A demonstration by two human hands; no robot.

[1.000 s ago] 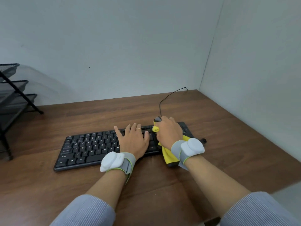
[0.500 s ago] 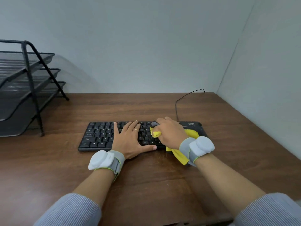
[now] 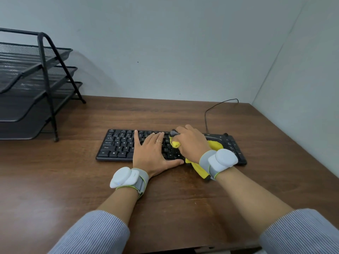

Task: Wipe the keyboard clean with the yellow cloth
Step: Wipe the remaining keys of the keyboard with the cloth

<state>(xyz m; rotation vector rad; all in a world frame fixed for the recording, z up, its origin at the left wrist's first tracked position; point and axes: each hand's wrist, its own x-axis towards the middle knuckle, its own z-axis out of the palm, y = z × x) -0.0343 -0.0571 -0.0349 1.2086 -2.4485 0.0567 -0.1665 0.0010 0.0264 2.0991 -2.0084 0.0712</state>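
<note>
A black keyboard [image 3: 117,145] lies flat on the brown wooden desk [image 3: 165,195], its cable [image 3: 207,116] running to the back right corner. My left hand [image 3: 153,153] rests flat on the middle keys, fingers spread, holding nothing. My right hand [image 3: 192,143] is closed around the bunched yellow cloth [image 3: 214,144] and presses it on the keys right of centre. Cloth ends stick out at the thumb and hang over the keyboard's front edge near my wrist. The keys under both hands are hidden.
A black three-tier mesh tray rack [image 3: 36,85] stands at the back left of the desk. Pale walls close off the back and the right side. The desk's front edge [image 3: 183,249] runs along the bottom of the view.
The view has swung left, bringing the tray rack into sight. My right hand with the cloth has slid slightly left along the keys toward my left hand, which stays flat on the keyboard.
</note>
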